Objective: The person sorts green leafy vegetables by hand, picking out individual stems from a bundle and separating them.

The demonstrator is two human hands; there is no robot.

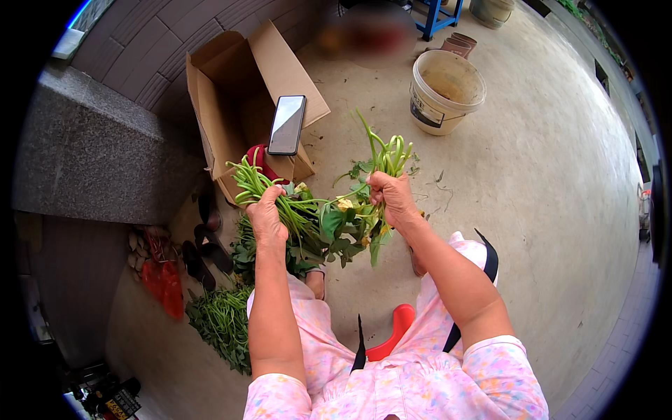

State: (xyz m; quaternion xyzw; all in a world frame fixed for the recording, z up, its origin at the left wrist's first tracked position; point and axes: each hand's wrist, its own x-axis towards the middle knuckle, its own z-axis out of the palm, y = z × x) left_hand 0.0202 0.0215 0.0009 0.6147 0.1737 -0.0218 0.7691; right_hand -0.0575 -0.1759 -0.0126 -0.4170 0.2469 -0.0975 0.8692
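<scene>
My left hand grips a thick bunch of green leafy stems, their cut ends fanning out above my thumb. My right hand is closed round a smaller bunch of stems, with leaves hanging below the fist. A few stems and leaves, some of them yellowed, stretch between the two bunches. Under and beside my left forearm lies a heap of leafy greens on the floor. Just beyond my left hand, a smartphone rests at the edge of an open cardboard box, near a dark red cloth.
A white plastic bucket stands ahead to the right, near brown boots. Dark sandals and a red plastic bag lie at left, below a granite block. A red plastic seat edge shows between my legs.
</scene>
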